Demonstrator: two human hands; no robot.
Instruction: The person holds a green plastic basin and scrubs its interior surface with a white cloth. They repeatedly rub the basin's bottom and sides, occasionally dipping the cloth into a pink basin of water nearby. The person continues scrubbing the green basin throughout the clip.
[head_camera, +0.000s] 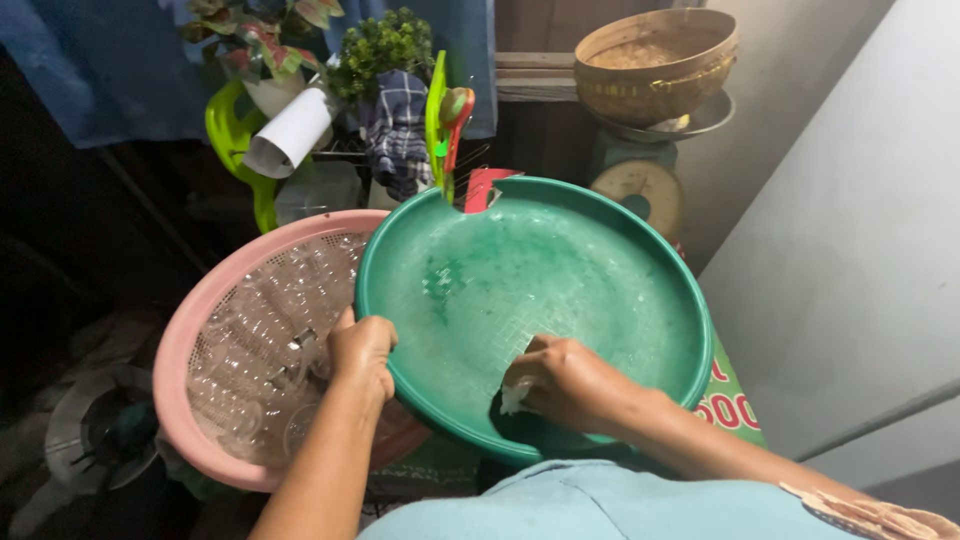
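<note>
One green tray (600, 250), round and tilted, leans over one pink basket (200, 330) of clear cups. My left hand (362, 352) is clamped on its near rim; my right hand (565, 385), fingers together, presses one pale wad (516, 395) inside it.

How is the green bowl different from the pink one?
The green basin is tilted and holds only a thin clear sheet; the pink basin lies flatter, packed with clear plastic cups. The left hand grips the green one's rim; nobody holds the pink one. Both are round plastic.
</note>
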